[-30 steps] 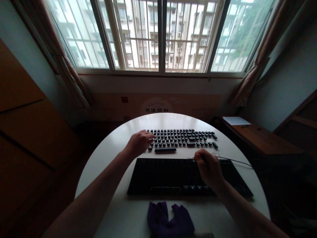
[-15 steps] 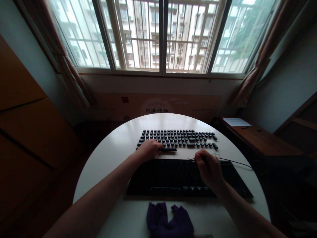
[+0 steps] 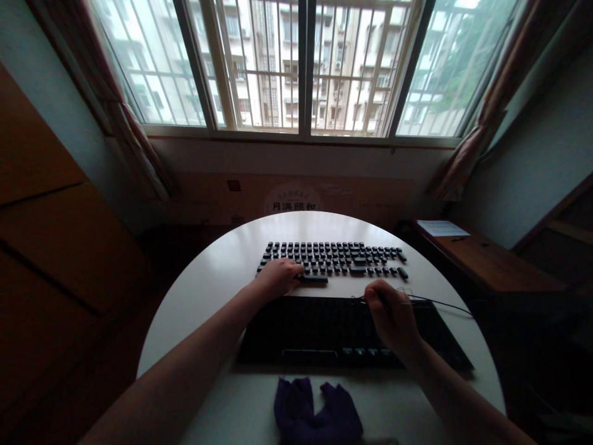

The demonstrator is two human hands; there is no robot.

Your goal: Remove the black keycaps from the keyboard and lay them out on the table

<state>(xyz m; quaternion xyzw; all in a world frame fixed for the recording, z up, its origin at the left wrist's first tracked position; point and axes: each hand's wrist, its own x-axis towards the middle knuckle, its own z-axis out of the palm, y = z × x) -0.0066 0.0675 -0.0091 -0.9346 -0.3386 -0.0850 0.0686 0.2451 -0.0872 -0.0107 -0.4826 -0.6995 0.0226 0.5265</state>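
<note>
My left hand (image 3: pixel 280 276) is closed on one end of a long black spacebar keycap (image 3: pixel 315 279), at the front edge of rows of loose black keycaps (image 3: pixel 324 252). Over the black keyboard base (image 3: pixel 306 324), my right hand (image 3: pixel 391 312) is curled round a thin wire keycap puller (image 3: pixel 405 293). Its wire ends stick out on both sides of the fist; the rest is hidden by the fingers. Most of the base is too dark to make out, but a few keys (image 3: pixel 365 353) show along its near edge.
A purple cloth (image 3: pixel 317 413) lies in front of the keyboard base on the round white table (image 3: pixel 185 309). From behind the base a cable (image 3: pixel 447 304) runs off the right side. A wooden side table (image 3: pixel 500 266) with a paper sheet (image 3: pixel 443 228) stands at the right.
The spacebar keycap has shifted slightly left and turned a little in my left hand, so more of its face shows. My right hand has hardly moved.
</note>
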